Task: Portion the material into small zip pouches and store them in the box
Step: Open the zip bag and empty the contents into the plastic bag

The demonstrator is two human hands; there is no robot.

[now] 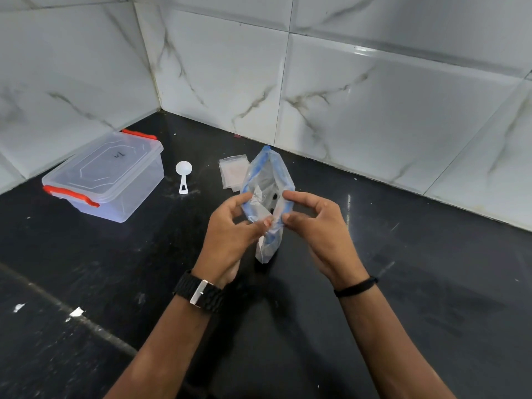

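Note:
A clear zip bag with a blue seal strip (266, 180) is held upright over the black counter, its mouth spread apart. My left hand (230, 228) pinches the bag's left lip, and my right hand (316, 226) pinches the right lip. White material shows inside the bag. Behind it, a small stack of clear zip pouches (231, 172) lies flat. A white plastic scoop (183, 175) rests on the counter to their left. At the far left sits a clear plastic box (106, 175) with orange latches, its lid on.
The black counter (403, 269) runs into a corner of white marble-look wall tiles (345, 96). A few white flecks (76, 312) lie near the front left. I wear a black watch on the left wrist and a black band on the right.

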